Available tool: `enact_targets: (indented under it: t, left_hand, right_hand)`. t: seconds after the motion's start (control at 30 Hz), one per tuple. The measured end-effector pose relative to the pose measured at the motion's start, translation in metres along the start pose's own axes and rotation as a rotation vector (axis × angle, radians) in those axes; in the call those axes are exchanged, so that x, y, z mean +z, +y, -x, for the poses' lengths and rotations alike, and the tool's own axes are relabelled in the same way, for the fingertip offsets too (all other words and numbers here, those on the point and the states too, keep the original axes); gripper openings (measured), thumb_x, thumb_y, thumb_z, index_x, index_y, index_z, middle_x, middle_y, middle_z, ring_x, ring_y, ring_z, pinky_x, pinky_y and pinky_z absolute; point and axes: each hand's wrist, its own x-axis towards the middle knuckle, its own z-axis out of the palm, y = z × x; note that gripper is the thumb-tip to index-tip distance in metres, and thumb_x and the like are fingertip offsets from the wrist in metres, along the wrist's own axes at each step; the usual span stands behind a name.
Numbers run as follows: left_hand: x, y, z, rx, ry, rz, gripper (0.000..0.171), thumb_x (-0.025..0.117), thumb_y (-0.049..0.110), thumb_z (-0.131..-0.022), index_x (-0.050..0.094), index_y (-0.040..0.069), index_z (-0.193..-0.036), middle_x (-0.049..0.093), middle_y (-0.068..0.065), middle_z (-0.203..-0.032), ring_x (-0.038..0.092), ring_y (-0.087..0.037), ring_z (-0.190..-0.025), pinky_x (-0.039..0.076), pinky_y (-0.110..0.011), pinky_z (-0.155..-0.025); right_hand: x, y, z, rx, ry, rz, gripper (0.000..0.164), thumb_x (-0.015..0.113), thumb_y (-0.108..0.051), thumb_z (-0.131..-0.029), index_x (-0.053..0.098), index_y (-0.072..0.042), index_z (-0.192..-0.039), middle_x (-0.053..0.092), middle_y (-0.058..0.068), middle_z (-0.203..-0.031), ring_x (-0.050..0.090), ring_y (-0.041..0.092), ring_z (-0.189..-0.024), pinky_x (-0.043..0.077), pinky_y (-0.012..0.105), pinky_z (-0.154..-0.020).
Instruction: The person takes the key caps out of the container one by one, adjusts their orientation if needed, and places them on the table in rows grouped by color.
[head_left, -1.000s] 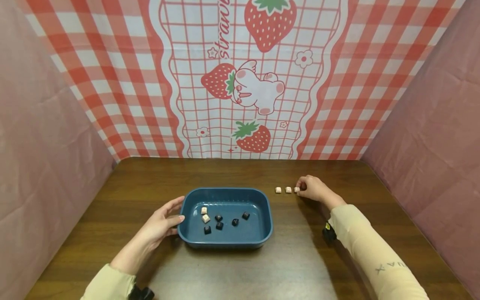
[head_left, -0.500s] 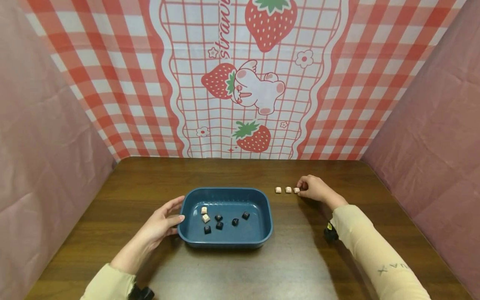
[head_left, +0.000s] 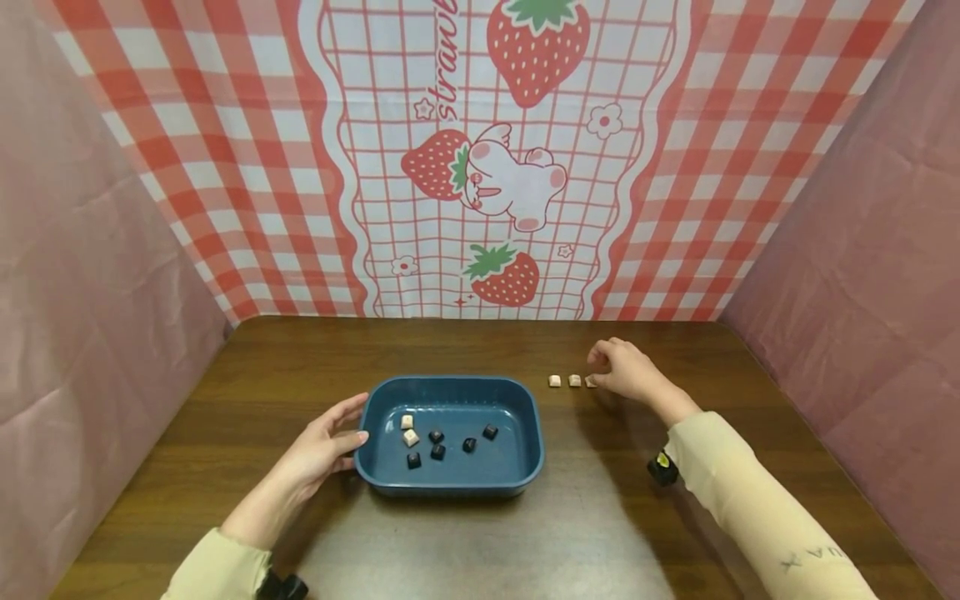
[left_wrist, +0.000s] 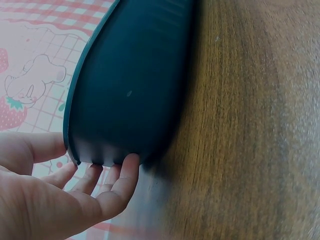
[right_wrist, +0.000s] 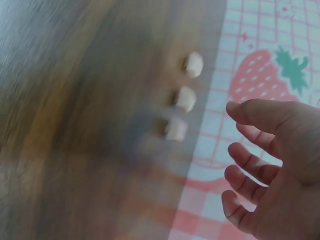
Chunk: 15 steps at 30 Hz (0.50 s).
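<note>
My left hand point(head_left: 318, 450) grips the left end of a blue plastic tray point(head_left: 450, 490). Its thumb is at the rim and the other fingers spread against the outer wall point(left_wrist: 125, 100). My right hand point(head_left: 630, 371) is raised just over the right end of a short row of white keycaps, its fingers loosely bent and holding nothing. In the head view it partly covers the right keycap point(head_left: 591, 382); the middle keycap point(head_left: 574, 381) and left keycap point(head_left: 555, 381) show fully. The right wrist view has all three blurred, apart from the fingertips point(right_wrist: 233, 108).
Inside the tray lie two white keycaps point(head_left: 409, 437) and several black keycaps point(head_left: 437, 452), loosely scattered on the left and middle. The brown wooden table point(head_left: 480, 542) ends at a strawberry-print cloth point(head_left: 495, 208) behind. Pink cloth point(head_left: 840, 275) hangs at both sides.
My right hand has let go of the right keycap and lifted slightly off it. The keycap stays in the row. My left hand keeps its place on the tray.
</note>
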Motion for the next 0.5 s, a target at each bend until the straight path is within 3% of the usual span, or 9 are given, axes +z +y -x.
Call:
enact_targets:
  t: [0.5]
  left_hand:
    - [0.0, -0.001, 0.0, -0.001, 0.001, 0.009, 0.059, 0.048, -0.002, -0.094, 0.024, 0.005, -0.148, 0.029, -0.026, -0.145, 0.058, -0.026, -0.106, 0.053, -0.04, -0.079]
  right_hand:
    - [-0.011, -0.061, 0.005, -0.071, 0.096, -0.02, 0.029, 0.078, -0.022, -0.074, 0.061, -0.011, -0.095, 0.059, 0.01, -0.094, 0.052, 0.027, -0.091, 0.044, 0.046, -0.07]
